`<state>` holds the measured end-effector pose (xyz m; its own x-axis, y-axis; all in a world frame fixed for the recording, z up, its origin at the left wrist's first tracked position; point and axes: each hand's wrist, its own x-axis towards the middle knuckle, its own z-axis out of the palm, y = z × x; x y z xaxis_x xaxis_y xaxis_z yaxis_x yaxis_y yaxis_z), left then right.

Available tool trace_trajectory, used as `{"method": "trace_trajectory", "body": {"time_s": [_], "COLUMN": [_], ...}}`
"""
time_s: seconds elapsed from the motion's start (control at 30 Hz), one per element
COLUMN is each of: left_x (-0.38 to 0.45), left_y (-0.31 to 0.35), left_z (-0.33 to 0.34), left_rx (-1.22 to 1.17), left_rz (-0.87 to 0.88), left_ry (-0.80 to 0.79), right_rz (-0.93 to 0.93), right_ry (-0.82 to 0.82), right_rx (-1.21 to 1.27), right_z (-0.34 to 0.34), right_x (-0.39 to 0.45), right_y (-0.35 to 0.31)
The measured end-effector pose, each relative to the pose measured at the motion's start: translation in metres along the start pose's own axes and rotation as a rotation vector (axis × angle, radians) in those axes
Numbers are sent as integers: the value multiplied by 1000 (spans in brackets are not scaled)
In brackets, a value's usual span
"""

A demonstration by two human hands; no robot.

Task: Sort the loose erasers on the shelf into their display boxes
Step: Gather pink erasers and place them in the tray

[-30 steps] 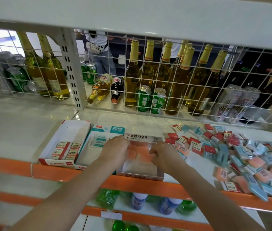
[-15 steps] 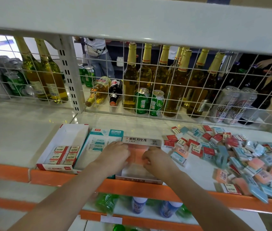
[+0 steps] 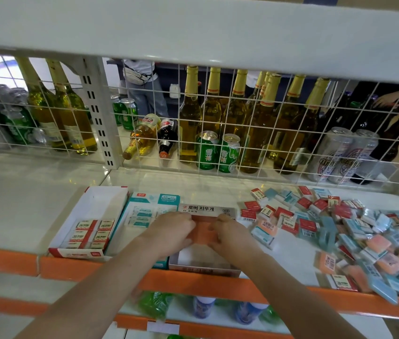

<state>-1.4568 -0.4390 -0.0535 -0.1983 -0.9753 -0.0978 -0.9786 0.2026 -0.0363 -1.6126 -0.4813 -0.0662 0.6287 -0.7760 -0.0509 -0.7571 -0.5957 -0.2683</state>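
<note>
Hands (image 3: 172,234) (image 3: 232,234) crowd orange erasers (image 3: 203,232) inside box (image 3: 205,267).

A shop, probably a small convenience store: white metal shelves (image 3: 34,204) with orange price strips (image 3: 193,281), beer bottles (image 3: 189,113) and cans (image 3: 207,150) behind wire mesh (image 3: 291,133), boxed erasers (image 3: 90,233).

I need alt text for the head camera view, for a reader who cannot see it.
Both hands, left hand and right hand, arrange orange erasers inside the middle display box on a store shelf. Two other boxes sit to its left, a pile of loose erasers to its right, and bottles behind a wire grid.
</note>
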Motion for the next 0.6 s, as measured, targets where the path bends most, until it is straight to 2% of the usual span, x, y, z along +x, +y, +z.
{"method": "trace_trajectory", "body": {"time_s": [0.37, 0.6], "left_x": [1, 3], "left_y": [0, 0], "left_z": [3, -3], "left_rx": [-7, -180], "left_rz": [-2, -17], "left_ry": [5, 78], "right_rz": [80, 70], "right_ry": [36, 153], "right_rx": [42, 177], "right_z": [7, -18], "right_x": [3, -16], "right_y": [2, 17]}}
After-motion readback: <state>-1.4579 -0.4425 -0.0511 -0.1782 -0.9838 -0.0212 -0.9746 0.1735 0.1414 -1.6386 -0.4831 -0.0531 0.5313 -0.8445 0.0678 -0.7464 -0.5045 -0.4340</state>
